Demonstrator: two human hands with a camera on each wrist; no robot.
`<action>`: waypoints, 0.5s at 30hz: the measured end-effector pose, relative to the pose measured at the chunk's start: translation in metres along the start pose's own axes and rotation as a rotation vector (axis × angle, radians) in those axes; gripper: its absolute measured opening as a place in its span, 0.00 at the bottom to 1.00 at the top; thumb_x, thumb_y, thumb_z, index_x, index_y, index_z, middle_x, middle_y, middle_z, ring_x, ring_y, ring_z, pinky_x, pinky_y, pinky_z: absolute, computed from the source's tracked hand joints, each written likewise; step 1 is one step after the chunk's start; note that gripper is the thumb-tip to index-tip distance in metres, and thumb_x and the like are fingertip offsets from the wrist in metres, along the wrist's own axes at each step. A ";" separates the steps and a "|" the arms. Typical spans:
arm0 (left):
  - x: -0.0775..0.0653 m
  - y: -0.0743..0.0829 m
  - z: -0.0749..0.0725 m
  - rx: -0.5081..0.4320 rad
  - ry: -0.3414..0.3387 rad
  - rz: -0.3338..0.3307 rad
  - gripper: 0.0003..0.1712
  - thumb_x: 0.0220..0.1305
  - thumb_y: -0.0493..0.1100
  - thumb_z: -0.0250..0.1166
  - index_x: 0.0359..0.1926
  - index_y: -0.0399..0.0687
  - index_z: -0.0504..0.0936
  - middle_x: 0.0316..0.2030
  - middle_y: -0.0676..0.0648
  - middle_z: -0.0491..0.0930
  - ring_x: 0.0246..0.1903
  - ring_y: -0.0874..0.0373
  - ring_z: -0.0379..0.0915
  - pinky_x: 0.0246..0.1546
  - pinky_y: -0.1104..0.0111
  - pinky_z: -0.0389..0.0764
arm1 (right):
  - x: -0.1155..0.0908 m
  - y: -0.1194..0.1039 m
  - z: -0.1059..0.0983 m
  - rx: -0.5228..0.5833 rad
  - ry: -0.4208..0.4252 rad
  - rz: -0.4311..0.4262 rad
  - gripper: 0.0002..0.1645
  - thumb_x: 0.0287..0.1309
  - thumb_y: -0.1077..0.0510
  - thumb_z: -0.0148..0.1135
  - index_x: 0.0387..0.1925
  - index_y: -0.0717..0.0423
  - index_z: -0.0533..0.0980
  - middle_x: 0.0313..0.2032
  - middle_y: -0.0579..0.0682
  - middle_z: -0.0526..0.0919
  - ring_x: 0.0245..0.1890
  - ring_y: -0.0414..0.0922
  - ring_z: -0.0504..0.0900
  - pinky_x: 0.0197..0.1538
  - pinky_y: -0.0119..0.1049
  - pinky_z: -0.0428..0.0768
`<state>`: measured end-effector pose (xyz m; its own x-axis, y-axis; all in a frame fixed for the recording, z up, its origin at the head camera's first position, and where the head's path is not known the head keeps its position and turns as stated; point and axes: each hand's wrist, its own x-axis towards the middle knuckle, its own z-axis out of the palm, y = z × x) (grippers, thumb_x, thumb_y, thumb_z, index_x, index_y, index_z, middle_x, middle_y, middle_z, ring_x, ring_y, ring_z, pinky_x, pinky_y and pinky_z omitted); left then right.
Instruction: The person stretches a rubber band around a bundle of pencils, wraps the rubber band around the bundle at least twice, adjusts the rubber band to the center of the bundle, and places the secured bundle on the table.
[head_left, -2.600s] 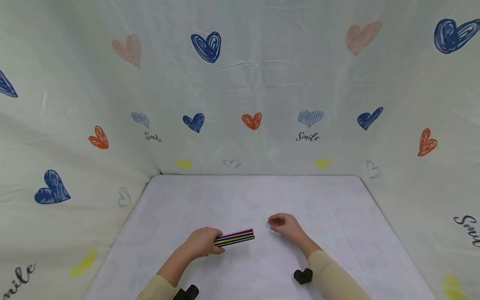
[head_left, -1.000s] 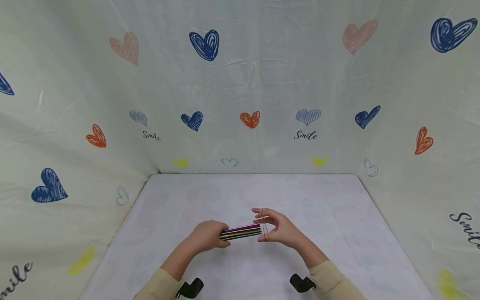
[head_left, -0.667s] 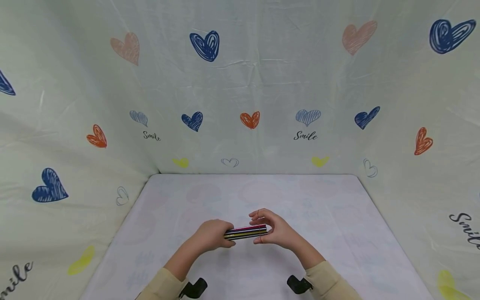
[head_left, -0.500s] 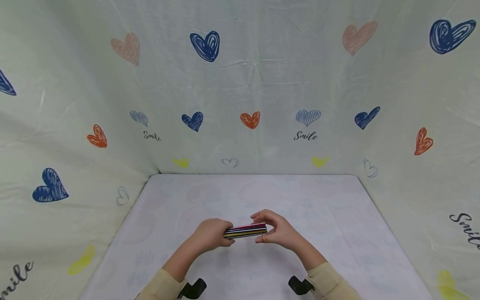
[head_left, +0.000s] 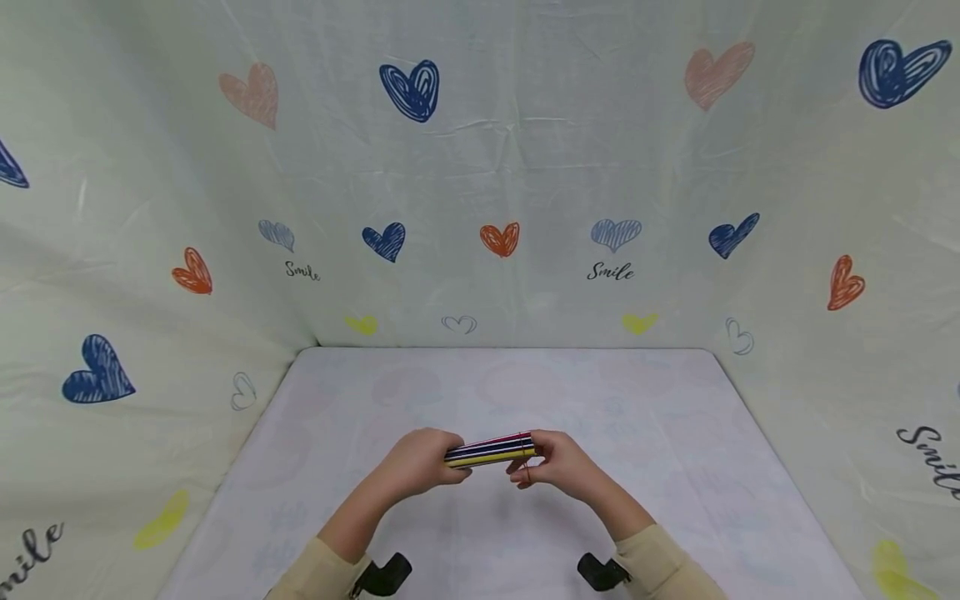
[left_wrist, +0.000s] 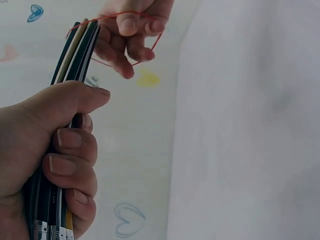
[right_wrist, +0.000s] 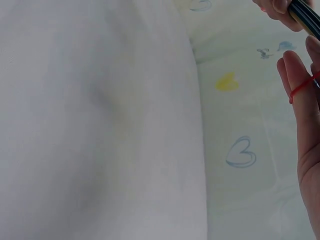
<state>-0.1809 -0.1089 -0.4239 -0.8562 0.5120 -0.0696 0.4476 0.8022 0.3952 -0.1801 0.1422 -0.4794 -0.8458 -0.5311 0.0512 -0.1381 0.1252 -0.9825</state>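
My left hand (head_left: 422, 462) grips a bundle of dark striped and yellow pencils (head_left: 491, 450) above the table, thumb on one side and fingers curled round the other. Metal ferrules (left_wrist: 55, 231) show at the bundle's near end in the left wrist view. My right hand (head_left: 566, 467) is at the far end of the bundle, its fingers hooked inside a thin red rubber band (right_wrist: 305, 86). In the left wrist view the stretched band runs from those bent fingers across to the pencil tips and passes around them. The right wrist view cuts off much of the right hand.
A white-covered table (head_left: 637, 400) lies under both hands. Behind and beside it hangs a pale curtain (head_left: 555, 167) printed with hearts. Black wrist cameras (head_left: 384, 575) are strapped at both cream sleeves.
From well apart, my right hand has come left to the pencils. The red band, earlier spread on its fingers beyond the tips, is now around the pencil ends. The bundle has risen slightly.
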 end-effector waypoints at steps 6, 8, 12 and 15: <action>0.004 -0.008 -0.001 -0.073 0.017 0.006 0.09 0.53 0.45 0.73 0.27 0.49 0.81 0.19 0.59 0.73 0.20 0.63 0.66 0.23 0.69 0.70 | -0.002 -0.003 0.003 0.030 -0.014 -0.017 0.20 0.51 0.69 0.71 0.47 0.67 0.78 0.39 0.61 0.83 0.36 0.47 0.84 0.37 0.43 0.83; 0.006 -0.009 -0.001 -0.092 0.017 0.004 0.09 0.53 0.45 0.73 0.27 0.49 0.81 0.20 0.59 0.73 0.20 0.64 0.66 0.24 0.69 0.71 | -0.002 -0.003 0.004 0.040 -0.012 -0.035 0.15 0.51 0.70 0.71 0.42 0.70 0.79 0.38 0.63 0.83 0.35 0.46 0.84 0.37 0.41 0.83; 0.008 -0.011 0.001 -0.107 0.017 -0.010 0.08 0.53 0.44 0.73 0.27 0.49 0.81 0.19 0.59 0.73 0.20 0.63 0.66 0.24 0.68 0.71 | -0.003 -0.003 0.006 0.043 -0.023 -0.068 0.07 0.51 0.69 0.71 0.32 0.71 0.81 0.36 0.60 0.84 0.32 0.44 0.85 0.37 0.41 0.83; 0.009 -0.011 0.001 -0.102 0.014 -0.031 0.08 0.53 0.44 0.73 0.27 0.49 0.81 0.19 0.58 0.73 0.20 0.63 0.66 0.24 0.68 0.71 | -0.004 -0.002 0.007 0.041 -0.056 -0.126 0.06 0.52 0.68 0.71 0.31 0.70 0.82 0.35 0.59 0.85 0.31 0.44 0.85 0.36 0.43 0.83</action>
<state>-0.1933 -0.1126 -0.4300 -0.8730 0.4826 -0.0705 0.3931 0.7818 0.4840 -0.1726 0.1384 -0.4786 -0.7930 -0.5862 0.1657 -0.2194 0.0211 -0.9754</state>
